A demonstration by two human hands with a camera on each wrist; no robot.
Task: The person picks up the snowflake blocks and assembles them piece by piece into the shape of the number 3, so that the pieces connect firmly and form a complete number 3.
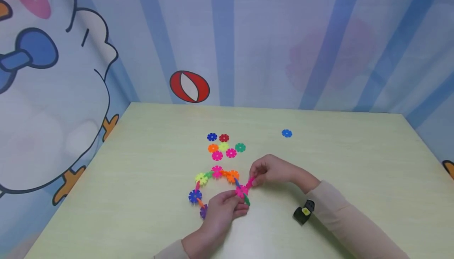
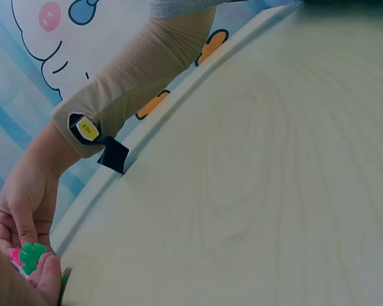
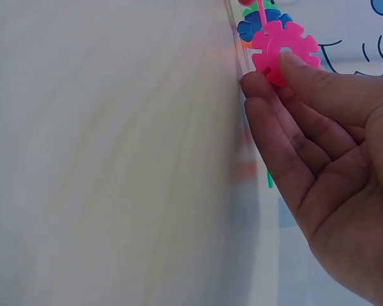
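Observation:
A chain of slotted plastic snowflake discs curves over the table in a ring shape, with a blue disc (image 1: 195,196) and a yellow disc (image 1: 201,178) on its left side. At its right end my left hand (image 1: 220,212) holds a pink disc (image 1: 242,191), with a green disc (image 1: 247,200) joined beside the fingers. My right hand (image 1: 271,169) pinches another pink disc (image 3: 287,52) between thumb and fingers, its edge against the held one. Whether the two are slotted together I cannot tell. My left hand covers part of the ring's lower side.
Loose discs lie beyond the ring, among them a red disc (image 1: 224,138), an orange disc (image 1: 213,148) and a teal disc (image 1: 240,147). One blue loose disc (image 1: 287,133) lies apart, farther right. A printed curtain (image 1: 262,46) hangs behind the table (image 1: 354,152).

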